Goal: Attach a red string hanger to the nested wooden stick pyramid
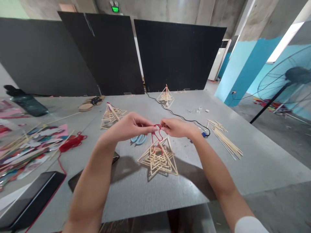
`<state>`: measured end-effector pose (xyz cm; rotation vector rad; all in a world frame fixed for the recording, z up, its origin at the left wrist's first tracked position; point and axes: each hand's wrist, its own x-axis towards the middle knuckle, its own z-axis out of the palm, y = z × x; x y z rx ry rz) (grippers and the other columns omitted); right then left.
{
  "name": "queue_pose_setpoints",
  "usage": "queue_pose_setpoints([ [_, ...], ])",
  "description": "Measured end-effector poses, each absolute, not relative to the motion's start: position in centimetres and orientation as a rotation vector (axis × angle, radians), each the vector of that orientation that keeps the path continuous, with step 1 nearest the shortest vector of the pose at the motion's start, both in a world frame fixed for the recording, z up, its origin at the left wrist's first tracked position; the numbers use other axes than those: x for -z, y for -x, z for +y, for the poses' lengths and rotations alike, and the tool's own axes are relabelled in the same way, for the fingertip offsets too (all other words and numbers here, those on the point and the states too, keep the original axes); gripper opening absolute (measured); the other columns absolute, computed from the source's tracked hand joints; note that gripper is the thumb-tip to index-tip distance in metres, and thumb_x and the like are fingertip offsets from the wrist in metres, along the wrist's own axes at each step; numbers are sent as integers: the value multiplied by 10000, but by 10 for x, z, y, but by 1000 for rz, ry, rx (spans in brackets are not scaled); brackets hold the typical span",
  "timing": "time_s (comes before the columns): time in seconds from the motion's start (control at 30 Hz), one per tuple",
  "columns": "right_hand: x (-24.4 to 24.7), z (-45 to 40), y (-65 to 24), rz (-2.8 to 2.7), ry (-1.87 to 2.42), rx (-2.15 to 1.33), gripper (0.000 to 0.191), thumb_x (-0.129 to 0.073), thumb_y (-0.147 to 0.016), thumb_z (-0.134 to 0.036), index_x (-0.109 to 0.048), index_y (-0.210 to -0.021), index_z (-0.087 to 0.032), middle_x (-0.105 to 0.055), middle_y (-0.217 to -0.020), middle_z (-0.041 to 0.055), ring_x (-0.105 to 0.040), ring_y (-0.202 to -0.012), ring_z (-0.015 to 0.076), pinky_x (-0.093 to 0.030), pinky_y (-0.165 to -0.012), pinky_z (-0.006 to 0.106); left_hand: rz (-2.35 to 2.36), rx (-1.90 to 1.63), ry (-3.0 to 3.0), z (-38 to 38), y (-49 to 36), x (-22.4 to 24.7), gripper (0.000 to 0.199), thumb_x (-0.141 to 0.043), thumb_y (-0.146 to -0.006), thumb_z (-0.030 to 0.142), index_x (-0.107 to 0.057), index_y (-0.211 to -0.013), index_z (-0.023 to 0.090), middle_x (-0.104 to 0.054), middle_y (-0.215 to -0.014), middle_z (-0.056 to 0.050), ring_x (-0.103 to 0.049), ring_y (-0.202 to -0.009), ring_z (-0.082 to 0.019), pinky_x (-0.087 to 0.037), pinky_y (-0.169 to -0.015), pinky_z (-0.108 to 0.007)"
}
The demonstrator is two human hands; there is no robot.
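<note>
Left hand point(136, 125): held over the near middle of the table point(255, 161); the thumb and forefinger are pinched on the red string point(157, 125).
Right hand point(175, 127): held just beside it, with the fingers curled in and the tips closed on the same string – whether a knot is formed between them cannot be told.
Red string: drawn up from the star frame point(161, 161) in thin strands, with a loop raised between the two hands.
Star frame: rested on the table below the hands, in the near middle; it is built of pale sticks, set one inside another in star shapes.
Scissors: a light blue pair point(139, 139) is laid just left of the frame, partly hidden below the left hand.
Other frames: one stick frame point(112, 116) is placed farther left and another, smaller-looking stick frame point(166, 97) at the far side.
Loose sticks: a pile point(227, 142) is spread on the right, well apart from the hands.
Cable: a black cord point(178, 115) is run from the far edge toward the right hand.
Left side: a ball of red yarn point(71, 143), a dark bottle point(29, 103) and a black case point(36, 197) are set there – the case nearest.
Far edge: black panels point(179, 55) are stood upright.
</note>
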<state>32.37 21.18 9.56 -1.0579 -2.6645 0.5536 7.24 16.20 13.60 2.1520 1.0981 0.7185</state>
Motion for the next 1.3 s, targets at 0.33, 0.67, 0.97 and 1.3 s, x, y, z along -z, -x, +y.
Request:
queue_pose_setpoints([
  [0.33, -122, 196, -344, -2586, 1014, -659, 108, -522, -1010, -200, -619, -1060, -197, -663, -861, 11, -550, -756, 159, -382, -704, 288, 1122, -756, -2094, 167, -77, -131, 361, -815, -857, 552, -853, -755, 208, -670, -622, -13, -492, -547, -115, -359, -497, -249],
  [0.67, -136, 169, -341, -2392, 773, -697, 76, -544, -1068, -292, -545, -1078, -216, -592, -769, -39, -499, -669, 137, -386, -667, 298, 1132, -899, -2021, 170, -84, -131, 358, -827, -854, 548, -842, -767, 201, -685, -642, -20, -519, -579, -116, -373, -522, -248],
  [0.97, -133, 171, -342, -2355, 740, -690, 78, -556, -1068, -298, -555, -1073, -220, -614, -771, -30, -519, -670, 142, -385, -653, 308, 1078, -912, -1903, 172, -86, -130, 355, -840, -843, 536, -834, -764, 190, -629, -605, 0, -470, -559, -98, -350, -518, -234],
  [1.3, -134, 175, -352, -2530, 1009, -599, 87, -528, -1014, -230, -594, -1068, -215, -722, -908, 35, -600, -752, 172, -401, -696, 321, 928, -790, -1901, 172, -105, -121, 312, -812, -864, 489, -844, -767, 194, -738, -692, -27, -578, -643, -122, -446, -626, -249],
])
